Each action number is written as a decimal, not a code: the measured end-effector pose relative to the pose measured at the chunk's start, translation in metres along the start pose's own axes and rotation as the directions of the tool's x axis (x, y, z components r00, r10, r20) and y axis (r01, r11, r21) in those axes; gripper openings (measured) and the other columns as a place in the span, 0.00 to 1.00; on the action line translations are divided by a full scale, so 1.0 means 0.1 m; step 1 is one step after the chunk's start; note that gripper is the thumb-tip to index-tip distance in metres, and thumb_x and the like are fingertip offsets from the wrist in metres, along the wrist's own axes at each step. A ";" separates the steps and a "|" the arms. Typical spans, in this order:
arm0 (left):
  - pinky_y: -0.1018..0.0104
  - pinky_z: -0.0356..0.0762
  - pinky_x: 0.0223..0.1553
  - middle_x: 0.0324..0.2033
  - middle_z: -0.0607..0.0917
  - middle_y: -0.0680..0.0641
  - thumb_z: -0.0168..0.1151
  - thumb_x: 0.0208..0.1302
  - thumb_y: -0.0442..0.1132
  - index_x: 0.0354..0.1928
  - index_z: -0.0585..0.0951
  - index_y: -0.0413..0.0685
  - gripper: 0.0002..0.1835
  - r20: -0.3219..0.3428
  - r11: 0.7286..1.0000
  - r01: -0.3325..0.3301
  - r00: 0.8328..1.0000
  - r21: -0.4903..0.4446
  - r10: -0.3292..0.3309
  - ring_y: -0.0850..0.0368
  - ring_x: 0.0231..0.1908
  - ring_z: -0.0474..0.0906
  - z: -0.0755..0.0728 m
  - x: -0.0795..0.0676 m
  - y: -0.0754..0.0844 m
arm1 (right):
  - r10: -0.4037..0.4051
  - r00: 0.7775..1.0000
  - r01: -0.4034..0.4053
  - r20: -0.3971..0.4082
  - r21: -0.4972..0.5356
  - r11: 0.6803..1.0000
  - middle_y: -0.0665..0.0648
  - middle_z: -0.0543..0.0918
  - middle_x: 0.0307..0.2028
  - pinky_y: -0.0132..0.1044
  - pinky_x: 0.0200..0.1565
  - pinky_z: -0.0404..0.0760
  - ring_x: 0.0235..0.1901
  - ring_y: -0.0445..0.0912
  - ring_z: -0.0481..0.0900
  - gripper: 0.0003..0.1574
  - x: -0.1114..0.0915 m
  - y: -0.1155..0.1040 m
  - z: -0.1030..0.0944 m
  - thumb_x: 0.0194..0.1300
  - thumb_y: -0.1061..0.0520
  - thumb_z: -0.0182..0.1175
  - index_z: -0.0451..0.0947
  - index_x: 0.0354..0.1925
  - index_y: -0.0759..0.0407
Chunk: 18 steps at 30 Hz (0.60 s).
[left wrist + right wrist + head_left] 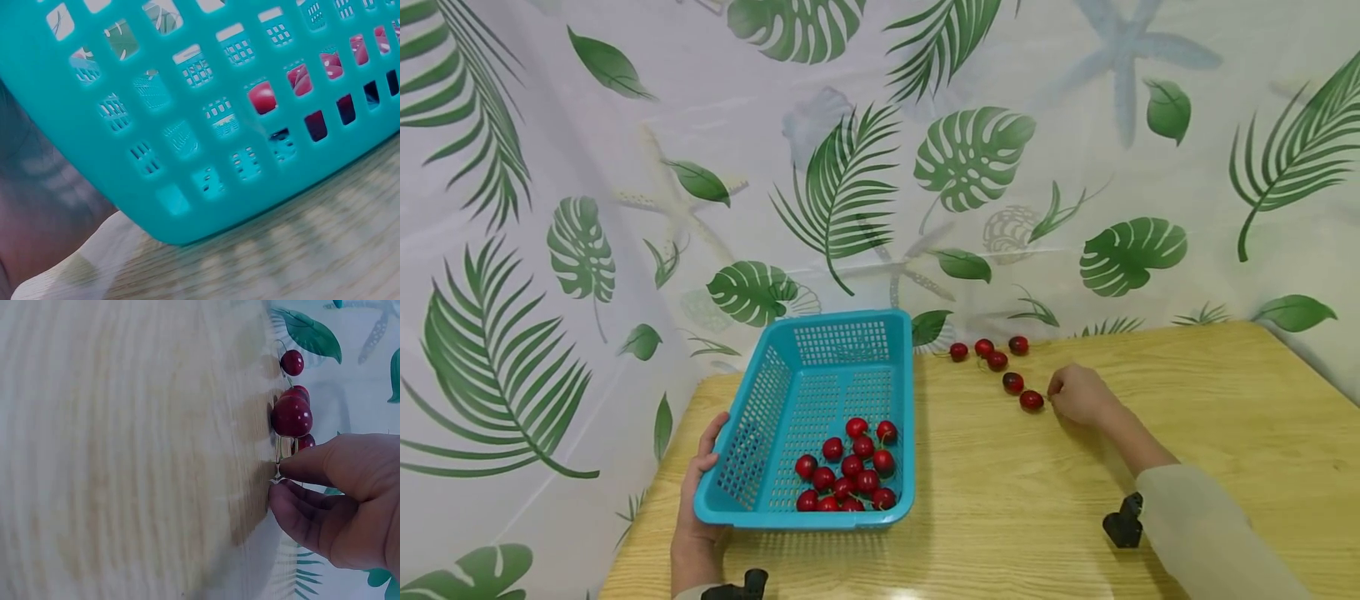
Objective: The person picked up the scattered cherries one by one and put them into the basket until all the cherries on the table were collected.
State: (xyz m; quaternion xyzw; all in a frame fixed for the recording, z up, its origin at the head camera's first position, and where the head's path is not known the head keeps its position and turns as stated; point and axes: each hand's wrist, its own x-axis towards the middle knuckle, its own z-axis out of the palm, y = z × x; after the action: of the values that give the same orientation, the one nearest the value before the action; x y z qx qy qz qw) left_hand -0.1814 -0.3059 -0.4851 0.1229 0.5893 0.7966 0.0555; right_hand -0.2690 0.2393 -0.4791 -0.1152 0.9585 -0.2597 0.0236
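Note:
My left hand grips the left side of a blue plastic basket, fingers at its rim. Several red cherries lie gathered in the basket's near right part, and some show through its holes in the left wrist view. Over the table, my right hand has thumb and fingertips brought together at the stem of the nearest cherry, pinching it. That cherry sits just above the fingertips in the right wrist view. Beyond it a loose line of cherries runs toward the back edge.
The light wooden table ends at the back against a white curtain printed with green leaves. Black wrist mounts stick out from both sleeves. The basket's right wall stands between the loose cherries and those inside.

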 end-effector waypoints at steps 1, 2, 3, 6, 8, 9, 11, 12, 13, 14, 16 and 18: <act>0.63 0.70 0.57 0.67 0.65 0.59 0.20 0.74 0.37 0.73 0.57 0.76 0.32 0.000 1.000 0.000 1.000 0.000 0.000 0.57 0.62 0.66 0.00 0.00 0.00 | -0.010 1.000 0.010 -0.001 -0.025 1.000 0.67 0.85 0.32 0.50 0.36 0.80 0.32 0.57 0.82 0.11 -0.02 -0.01 0.00 0.59 0.68 0.54 0.82 0.33 0.72; 0.63 0.69 0.57 0.68 0.64 0.59 0.20 0.74 0.37 0.73 0.57 0.76 0.32 0.000 1.000 -0.001 1.000 0.000 0.001 0.58 0.62 0.66 0.01 0.00 0.00 | -0.015 1.000 0.015 0.003 -0.041 0.999 0.65 0.85 0.31 0.50 0.35 0.80 0.31 0.56 0.82 0.10 -0.04 -0.02 0.00 0.59 0.68 0.54 0.82 0.31 0.70; 0.63 0.69 0.57 0.68 0.64 0.59 0.20 0.74 0.37 0.73 0.57 0.76 0.32 0.000 1.000 -0.002 1.000 -0.002 0.002 0.57 0.62 0.66 0.01 0.00 0.01 | -0.019 1.000 0.019 0.006 -0.057 0.998 0.63 0.85 0.30 0.48 0.34 0.80 0.30 0.54 0.81 0.10 -0.06 -0.04 0.00 0.59 0.68 0.53 0.82 0.30 0.69; 0.63 0.70 0.57 0.68 0.64 0.59 0.20 0.74 0.37 0.74 0.56 0.74 0.32 0.001 1.000 -0.010 1.000 -0.009 0.010 0.58 0.62 0.66 0.02 0.01 0.01 | 0.002 1.000 -0.001 0.015 -0.077 0.997 0.55 0.80 0.23 0.41 0.27 0.73 0.24 0.47 0.73 0.10 -0.12 -0.10 0.02 0.59 0.68 0.52 0.78 0.25 0.63; 0.63 0.70 0.57 0.68 0.64 0.59 0.20 0.74 0.37 0.75 0.55 0.73 0.32 0.004 1.000 -0.015 1.000 -0.012 0.015 0.58 0.62 0.66 0.01 0.01 0.01 | 0.016 1.000 -0.015 0.013 -0.070 0.997 0.51 0.71 0.17 0.36 0.23 0.65 0.19 0.43 0.64 0.12 -0.17 -0.16 0.04 0.57 0.69 0.51 0.72 0.20 0.60; 0.63 0.70 0.56 0.68 0.64 0.59 0.20 0.74 0.37 0.75 0.55 0.72 0.32 0.004 1.000 -0.017 1.000 -0.014 0.017 0.57 0.62 0.66 0.01 0.00 0.01 | 0.023 1.000 -0.022 0.013 -0.062 0.998 0.50 0.67 0.16 0.35 0.22 0.61 0.18 0.42 0.60 0.13 -0.19 -0.18 0.06 0.57 0.69 0.50 0.69 0.18 0.58; 0.63 0.70 0.57 0.68 0.64 0.59 0.20 0.74 0.37 0.75 0.55 0.72 0.32 0.002 1.000 -0.018 1.000 -0.016 0.018 0.58 0.62 0.66 0.01 0.00 0.01 | 0.027 1.000 -0.027 0.005 -0.040 0.999 0.48 0.61 0.14 0.34 0.22 0.57 0.17 0.41 0.55 0.16 -0.22 -0.24 0.08 0.56 0.70 0.49 0.65 0.17 0.55; 0.64 0.70 0.57 0.68 0.64 0.59 0.20 0.74 0.37 0.74 0.55 0.73 0.32 0.000 1.000 -0.017 1.000 -0.016 0.017 0.58 0.63 0.66 0.00 0.00 0.01 | 0.029 1.000 -0.029 -0.001 -0.029 0.999 0.48 0.60 0.14 0.34 0.22 0.57 0.17 0.41 0.55 0.16 -0.24 -0.27 0.10 0.56 0.70 0.50 0.65 0.17 0.55; 0.64 0.69 0.57 0.68 0.64 0.59 0.20 0.74 0.37 0.74 0.55 0.73 0.32 -0.003 1.000 -0.015 1.000 -0.014 0.015 0.58 0.63 0.66 0.00 0.00 0.00 | 0.026 1.000 -0.026 -0.012 -0.016 1.000 0.48 0.62 0.14 0.34 0.22 0.58 0.17 0.41 0.56 0.15 -0.26 -0.30 0.11 0.56 0.70 0.50 0.66 0.17 0.56; 0.64 0.69 0.57 0.68 0.64 0.59 0.20 0.74 0.38 0.74 0.56 0.74 0.32 -0.007 1.000 -0.012 1.000 -0.011 0.012 0.58 0.63 0.65 0.00 0.00 0.00 | 0.024 0.999 -0.024 -0.028 -0.002 1.000 0.49 0.65 0.15 0.34 0.22 0.61 0.17 0.41 0.59 0.14 -0.28 -0.33 0.12 0.56 0.69 0.51 0.69 0.18 0.57; 0.64 0.69 0.58 0.68 0.63 0.59 0.20 0.74 0.38 0.74 0.55 0.74 0.32 -0.012 1.000 -0.007 1.000 -0.001 0.007 0.59 0.64 0.65 0.00 0.00 -0.01 | 0.018 0.998 -0.016 -0.068 0.029 0.999 0.51 0.72 0.17 0.36 0.24 0.67 0.19 0.43 0.66 0.11 -0.32 -0.38 0.15 0.56 0.69 0.53 0.74 0.20 0.59; 0.65 0.69 0.58 0.68 0.63 0.59 0.20 0.74 0.38 0.75 0.54 0.74 0.32 -0.014 1.000 -0.002 1.000 0.006 0.002 0.59 0.64 0.65 0.00 0.00 -0.02 | 0.009 0.993 -0.001 -0.114 0.069 0.998 0.53 0.78 0.21 0.38 0.27 0.71 0.22 0.44 0.71 0.09 -0.36 -0.45 0.16 0.57 0.69 0.55 0.78 0.23 0.62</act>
State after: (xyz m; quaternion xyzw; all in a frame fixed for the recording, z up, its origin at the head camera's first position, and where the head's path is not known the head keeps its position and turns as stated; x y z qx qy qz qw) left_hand -0.1817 -0.3049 -0.4866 0.1182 0.5919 0.7957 0.0502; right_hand -0.2227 0.2022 -0.4713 -0.0969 0.9490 -0.2987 -0.0266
